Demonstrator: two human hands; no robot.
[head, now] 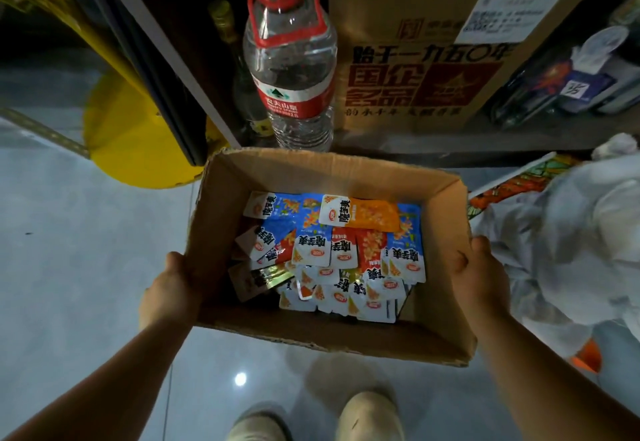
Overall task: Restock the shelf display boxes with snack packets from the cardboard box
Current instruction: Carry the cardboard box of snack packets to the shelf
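Note:
An open brown cardboard box sits in the middle of the view, above the tiled floor. Several small snack packets in blue, orange and red with white ends lie loose inside it. My left hand grips the box's left wall, thumb over the rim. My right hand grips the right wall, fingers curled under the outside. No shelf display boxes are visible.
A large water bottle with a red cap stands just beyond the box. A printed brown carton sits on a low shelf behind. A yellow stand is at left, white plastic bags at right. My shoes are below.

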